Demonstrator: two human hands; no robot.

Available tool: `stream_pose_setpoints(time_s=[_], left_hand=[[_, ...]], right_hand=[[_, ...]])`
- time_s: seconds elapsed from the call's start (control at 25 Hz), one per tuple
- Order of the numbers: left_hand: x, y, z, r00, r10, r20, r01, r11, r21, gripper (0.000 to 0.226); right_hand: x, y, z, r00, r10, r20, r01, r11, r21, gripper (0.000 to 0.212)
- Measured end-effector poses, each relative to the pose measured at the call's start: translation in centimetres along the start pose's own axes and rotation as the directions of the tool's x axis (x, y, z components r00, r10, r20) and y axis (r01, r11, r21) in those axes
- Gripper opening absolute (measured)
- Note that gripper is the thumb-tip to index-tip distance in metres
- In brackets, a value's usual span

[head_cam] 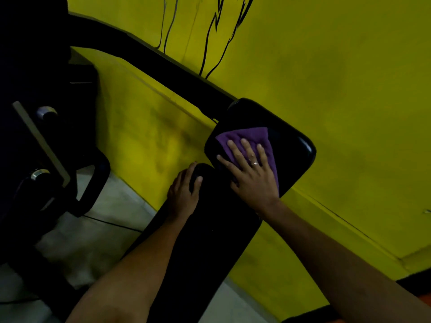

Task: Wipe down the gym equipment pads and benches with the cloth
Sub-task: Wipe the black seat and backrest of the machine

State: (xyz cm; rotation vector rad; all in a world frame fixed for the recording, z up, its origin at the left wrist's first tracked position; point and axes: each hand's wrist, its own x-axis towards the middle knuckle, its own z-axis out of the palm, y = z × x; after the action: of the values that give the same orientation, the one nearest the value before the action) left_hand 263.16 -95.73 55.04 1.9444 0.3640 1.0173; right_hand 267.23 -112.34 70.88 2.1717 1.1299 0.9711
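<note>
Purple cloth (pixel 247 138) flat on glossy black pad (pixel 291 145), right of frame centre, against yellow wall (pixel 349 89). Right hand (pixel 253 176) spread flat over it, fingers straight, pressing down, ring (pixel 255 163) on one finger. Left hand (pixel 184 192) curled round upper end of long black bench (pixel 205 229), just lower left of pad, gripping.

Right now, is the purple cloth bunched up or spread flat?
Spread flat: the cloth lies smooth on the black pad under the right hand, fingers straight. Whether it is folded double cannot be told.
</note>
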Motion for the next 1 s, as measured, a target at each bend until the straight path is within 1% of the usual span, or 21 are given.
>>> stream_pose_setpoints(time_s=[0.12, 0.24, 0.36, 0.48, 0.56, 0.64, 0.76, 0.88, 0.96, 1.0], left_hand=[[-0.7, -0.3, 0.1, 1.0, 0.025, -0.016, -0.024, 0.998, 0.057, 0.053], [-0.2, -0.5, 1.0, 0.994, 0.045, -0.097, -0.034, 0.992, 0.119, 0.054], [-0.4, -1.3, 1.3, 0.986, 0.087, -0.144, -0.067, 0.988, 0.142, 0.055], [0.0, -1.4, 1.0, 0.99, 0.088, -0.114, -0.073, 0.989, 0.126, 0.056], [-0.3, -1.3, 0.7, 0.991, 0.09, -0.102, -0.078, 0.99, 0.116, 0.056], [-0.5, -1.2, 0.7, 0.991, 0.086, -0.106, -0.077, 0.993, 0.095, 0.056], [-0.4, -1.4, 0.9, 0.987, 0.095, -0.129, -0.08, 0.99, 0.117, 0.055], [-0.2, -1.5, 1.2, 0.985, 0.099, -0.14, -0.08, 0.988, 0.135, 0.056], [-0.3, -1.3, 1.2, 0.986, 0.104, -0.134, -0.086, 0.988, 0.132, 0.057], [-0.3, -1.2, 1.2, 0.986, 0.101, -0.131, -0.084, 0.988, 0.127, 0.057]], right_hand=[[-0.9, -0.3, 0.2, 0.999, 0.051, -0.014, -0.051, 0.999, -0.008, 0.084], [3.4, -1.8, 0.3, 0.999, 0.044, -0.011, -0.044, 0.999, 0.023, 0.089], [6.0, -2.4, 0.3, 1.0, 0.018, -0.024, -0.017, 1.0, 0.023, 0.08], [2.8, -1.2, 0.5, 1.0, 0.025, -0.019, -0.024, 0.999, 0.026, 0.077], [-0.9, -0.4, 0.5, 0.995, 0.072, -0.065, -0.071, 0.997, 0.02, 0.075], [-2.8, -0.3, 0.7, 0.989, 0.129, -0.074, -0.128, 0.992, 0.014, 0.075], [0.4, -2.1, 0.8, 0.983, 0.167, -0.073, -0.162, 0.985, 0.065, 0.073], [3.4, -3.2, 0.7, 0.991, 0.135, -0.019, -0.133, 0.989, 0.072, 0.069], [1.6, -1.8, 1.0, 0.993, 0.113, -0.038, -0.111, 0.993, 0.052, 0.07], [-0.1, -1.1, 1.0, 0.988, 0.128, -0.081, -0.124, 0.991, 0.052, 0.07]])
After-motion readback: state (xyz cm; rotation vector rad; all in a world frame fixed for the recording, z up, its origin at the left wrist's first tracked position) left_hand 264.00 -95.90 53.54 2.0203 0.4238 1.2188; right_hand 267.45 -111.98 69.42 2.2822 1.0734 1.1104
